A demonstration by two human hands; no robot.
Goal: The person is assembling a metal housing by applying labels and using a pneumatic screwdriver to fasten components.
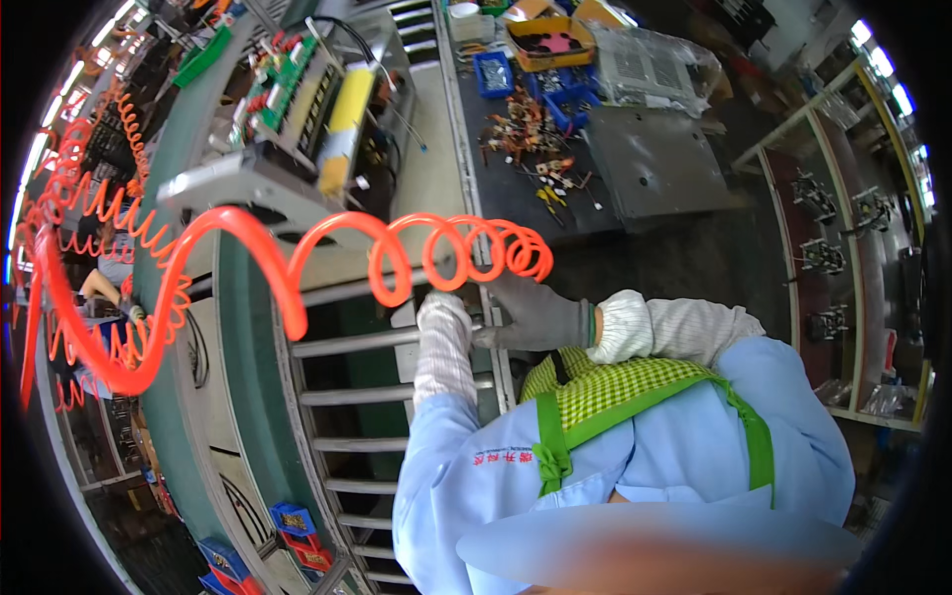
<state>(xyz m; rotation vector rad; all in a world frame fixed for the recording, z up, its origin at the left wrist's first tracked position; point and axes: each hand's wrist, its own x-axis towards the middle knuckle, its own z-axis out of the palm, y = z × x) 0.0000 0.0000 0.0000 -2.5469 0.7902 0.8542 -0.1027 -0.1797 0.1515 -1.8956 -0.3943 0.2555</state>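
Note:
My right hand [543, 315], in a grey glove, is over the metal rail at the roller conveyor's edge. Its thumb points left, apart from the fingers, whose tips are hidden behind an orange coiled hose [390, 260]. I see nothing held in it. The white cuff of my left arm rises to the same coil, which covers most of my left hand [439, 274]; its fingers do not show. Ahead of the hands, a metal chassis [283, 188] with a green circuit board [285, 87] and a yellow strip [349, 99] sits on the line.
The conveyor's metal rollers [357, 397] run beside my left arm. On the dark bench [476, 109] are blue bins [492, 74], a yellow tray [550, 58], loose wired parts [521, 129] and a grey metal panel [654, 164]. A shelf rack [778, 238] stands at right.

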